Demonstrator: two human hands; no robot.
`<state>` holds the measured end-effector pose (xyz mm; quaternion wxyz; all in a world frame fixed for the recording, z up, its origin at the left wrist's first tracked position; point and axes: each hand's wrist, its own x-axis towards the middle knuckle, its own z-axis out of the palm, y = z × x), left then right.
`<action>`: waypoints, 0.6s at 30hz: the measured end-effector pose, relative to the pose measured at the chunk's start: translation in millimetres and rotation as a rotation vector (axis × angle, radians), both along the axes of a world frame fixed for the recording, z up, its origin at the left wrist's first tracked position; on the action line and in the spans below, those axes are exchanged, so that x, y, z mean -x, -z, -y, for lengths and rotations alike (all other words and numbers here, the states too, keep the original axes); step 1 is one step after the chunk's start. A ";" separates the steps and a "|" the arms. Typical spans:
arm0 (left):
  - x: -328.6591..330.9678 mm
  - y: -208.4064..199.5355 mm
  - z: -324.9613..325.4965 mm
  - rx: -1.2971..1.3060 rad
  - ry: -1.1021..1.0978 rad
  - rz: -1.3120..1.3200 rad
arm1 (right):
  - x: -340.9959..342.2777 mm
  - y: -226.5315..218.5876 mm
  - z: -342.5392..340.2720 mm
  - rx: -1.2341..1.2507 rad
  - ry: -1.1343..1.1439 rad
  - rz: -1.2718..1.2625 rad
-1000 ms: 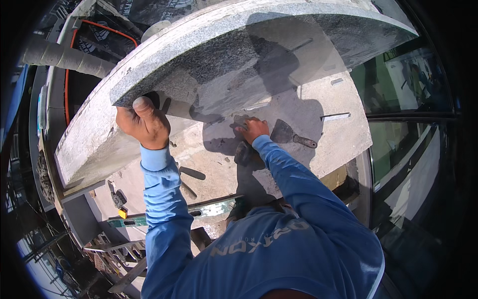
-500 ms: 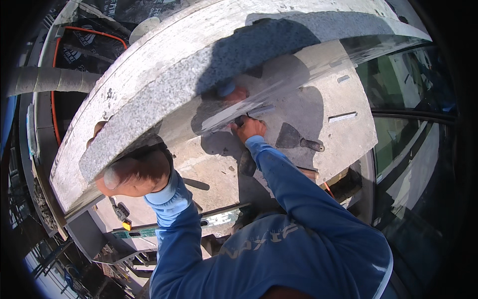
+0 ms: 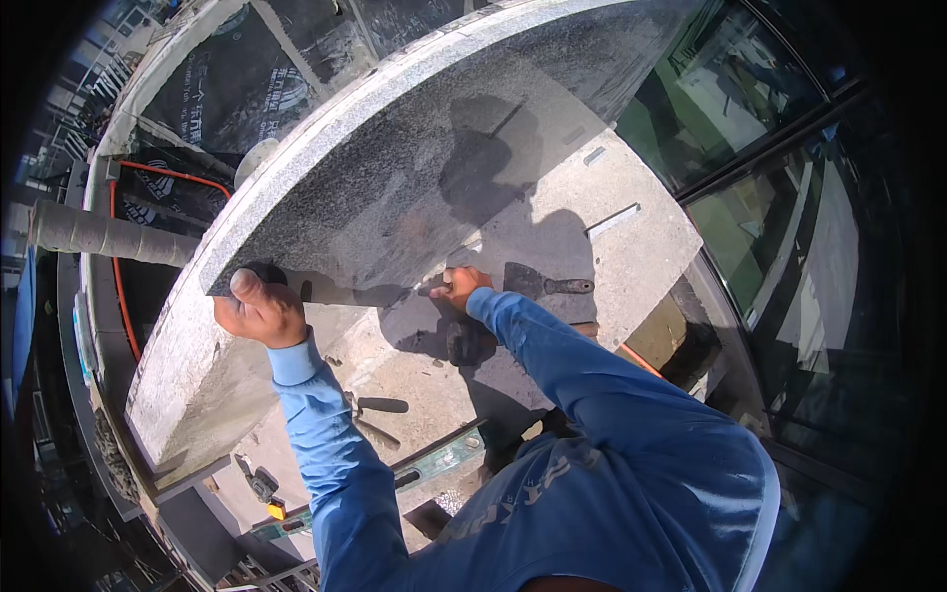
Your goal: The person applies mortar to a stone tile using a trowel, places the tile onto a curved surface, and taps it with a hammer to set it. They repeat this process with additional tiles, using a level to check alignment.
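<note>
A large curved granite slab [image 3: 395, 178] leans up on edge, its smooth dark underside turned toward me. My left hand [image 3: 264, 311] grips the slab's near left corner, thumb over the edge. Below the slab's lower edge my right hand [image 3: 460, 285] is closed, low over the pale stone base [image 3: 641, 266]; whatever its fingers hold is too small to make out. Just right of that hand lies a scraper [image 3: 528, 281] with a dark blade and handle. A dark rounded object [image 3: 462, 344] rests in shadow below the hand.
A black-handled tool [image 3: 383, 405] lies near my left forearm. Closer in is a green spirit level [image 3: 439, 461]; a black-and-yellow tool [image 3: 261, 485] sits left of it. Glass panels [image 3: 819, 247] border the right side. A wrapped pipe [image 3: 113, 232] stands at left.
The slab is tipped up further, showing much more of its underside. My left hand's thumb now shows on its corner. My right hand is slightly lower and further left, and the view has shifted.
</note>
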<state>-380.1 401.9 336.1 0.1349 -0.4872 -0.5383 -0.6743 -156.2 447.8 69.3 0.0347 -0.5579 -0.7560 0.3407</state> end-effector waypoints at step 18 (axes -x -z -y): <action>-191.8 -121.9 -86.7 0.328 -0.754 -0.911 | -499.1 -27.9 -219.9 -0.439 0.590 -0.413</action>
